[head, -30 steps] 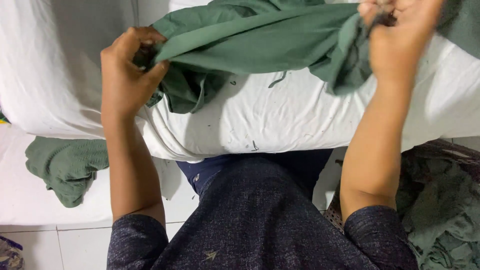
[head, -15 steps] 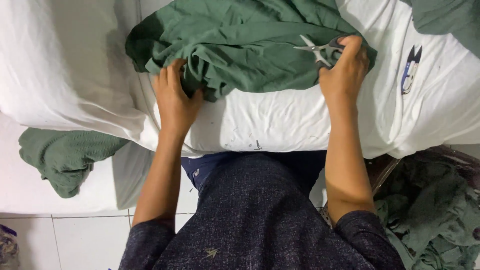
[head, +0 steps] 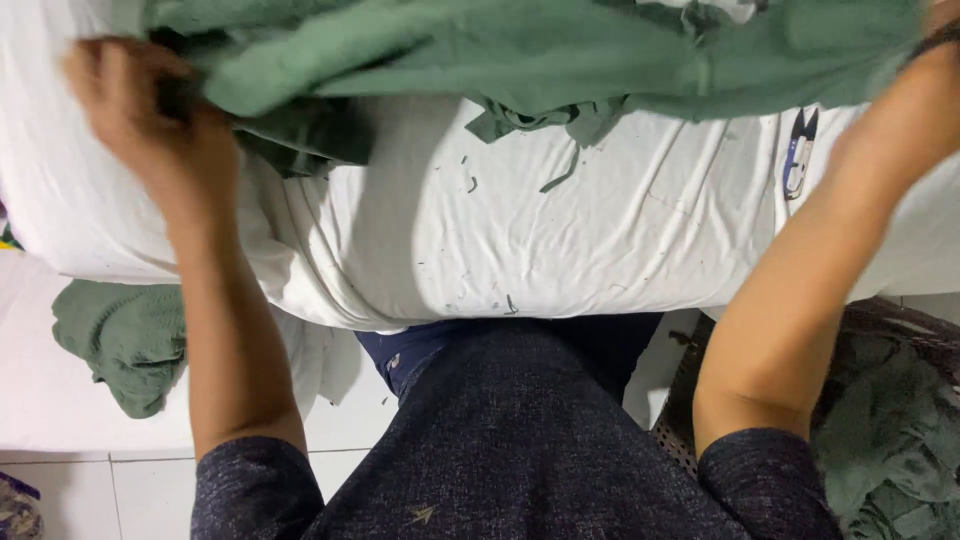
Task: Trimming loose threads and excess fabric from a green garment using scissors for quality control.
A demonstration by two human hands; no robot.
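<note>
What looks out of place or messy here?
Dark thread bits litter the white sheet; a snipper lies loose on it. A green cloth sits bunched on the floor, left.

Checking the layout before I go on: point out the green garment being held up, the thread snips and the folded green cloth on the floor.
Green garment (head: 520, 50), head view, middle of the spread fabric.
Thread snips (head: 797, 155), head view, on the handle.
Folded green cloth (head: 125, 335), head view, centre of the pile.

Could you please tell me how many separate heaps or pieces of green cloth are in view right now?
3: the green garment held up over the white table, a folded green cloth lower left, and a green pile lower right. More may be hidden.
</note>
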